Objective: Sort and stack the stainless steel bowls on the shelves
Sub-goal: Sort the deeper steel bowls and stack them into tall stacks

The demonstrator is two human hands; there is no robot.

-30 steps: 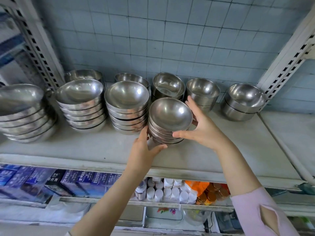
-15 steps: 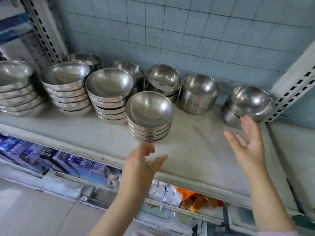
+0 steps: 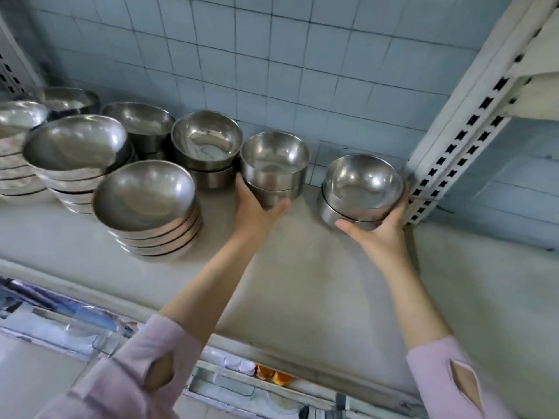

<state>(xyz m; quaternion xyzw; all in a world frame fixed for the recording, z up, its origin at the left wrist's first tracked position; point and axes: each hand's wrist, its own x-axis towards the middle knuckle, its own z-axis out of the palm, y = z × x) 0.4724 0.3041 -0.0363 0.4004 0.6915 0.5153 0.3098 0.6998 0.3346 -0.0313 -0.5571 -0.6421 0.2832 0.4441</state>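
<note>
Left hand (image 3: 254, 213) grips middle bowl stack (image 3: 273, 167), right hand (image 3: 384, 232) grips rightmost bowl stack (image 3: 361, 189)

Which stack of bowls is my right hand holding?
Your right hand holds the short stack farthest right, alone beside the white shelf post; your left hand grips the next stack over.

You wear a pale pink long-sleeved top of soft cloth. Your left sleeve (image 3: 136, 367) ends about at the front edge of the shelf (image 3: 302, 282), and your right sleeve (image 3: 435, 367) ends just past it. Near each cuff is a leaf-shaped slit through which the arm shows. Beyond that edge your forearms, left hand (image 3: 254, 213) and right hand (image 3: 382, 234) are bare.
</note>
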